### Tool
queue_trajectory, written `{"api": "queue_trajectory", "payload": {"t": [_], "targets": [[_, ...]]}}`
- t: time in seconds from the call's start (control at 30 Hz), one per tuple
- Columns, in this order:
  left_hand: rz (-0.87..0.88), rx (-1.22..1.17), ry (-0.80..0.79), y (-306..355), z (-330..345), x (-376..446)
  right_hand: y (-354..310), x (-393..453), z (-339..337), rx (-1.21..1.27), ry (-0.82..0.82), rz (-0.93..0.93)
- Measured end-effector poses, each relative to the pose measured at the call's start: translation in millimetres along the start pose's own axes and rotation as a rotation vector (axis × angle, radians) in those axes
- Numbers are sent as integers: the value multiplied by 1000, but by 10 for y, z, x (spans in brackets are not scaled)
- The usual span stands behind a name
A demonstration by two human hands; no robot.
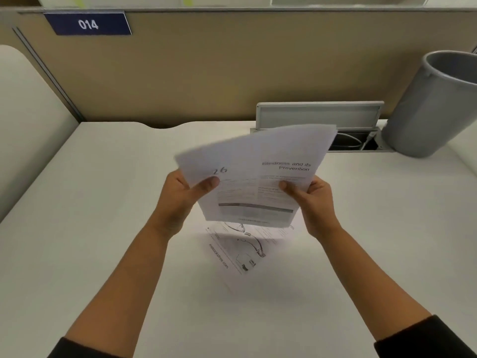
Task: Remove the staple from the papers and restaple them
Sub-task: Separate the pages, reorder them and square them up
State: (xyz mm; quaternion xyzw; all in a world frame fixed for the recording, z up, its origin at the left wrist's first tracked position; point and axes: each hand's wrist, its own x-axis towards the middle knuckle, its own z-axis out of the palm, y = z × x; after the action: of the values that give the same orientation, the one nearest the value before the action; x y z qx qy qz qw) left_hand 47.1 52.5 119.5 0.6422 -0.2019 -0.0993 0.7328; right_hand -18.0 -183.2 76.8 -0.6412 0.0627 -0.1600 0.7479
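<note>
Currently both hands grip the papers (254,177) mid-frame, above the bench (103,202): left hand (184,193) pinching the left edge, right hand (311,196) the right. Another printed sheet (237,250) lies flat below. No staple or stapler is visible, so neither hand is plainly nearer.

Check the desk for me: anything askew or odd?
One loose printed sheet lies skewed on the desk beneath the papers that both hands hold up. No stapler or staple remover shows.
</note>
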Motion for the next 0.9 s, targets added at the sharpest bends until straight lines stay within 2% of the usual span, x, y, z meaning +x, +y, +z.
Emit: {"api": "queue_trajectory", "payload": {"t": [0.1, 0.2, 0.4, 0.57, 0.77, 0.83, 0.9], "targets": [[-69, 26, 52, -205, 31, -52, 113, -62, 50, -67, -26, 67], [-165, 62, 17, -363, 87, -84, 248, -133, 95, -105, -45, 122], [-47, 61, 15, -240, 24, -13, 102, -79, 96, -95, -28, 84], [-223, 45, 9, -526, 98, -86, 367, -226, 94, -124, 33, 212], [-213, 75, 64, -514, 150, 249, 358, -116, 42, -104, 235, 297], [-293, 98, 162, -651, 144, 334, 510, -184, -31, -37, 332, 418], [-429, 279, 277, -875, 101, 375, 682, -298, -114, 37, 462, 579]]}}
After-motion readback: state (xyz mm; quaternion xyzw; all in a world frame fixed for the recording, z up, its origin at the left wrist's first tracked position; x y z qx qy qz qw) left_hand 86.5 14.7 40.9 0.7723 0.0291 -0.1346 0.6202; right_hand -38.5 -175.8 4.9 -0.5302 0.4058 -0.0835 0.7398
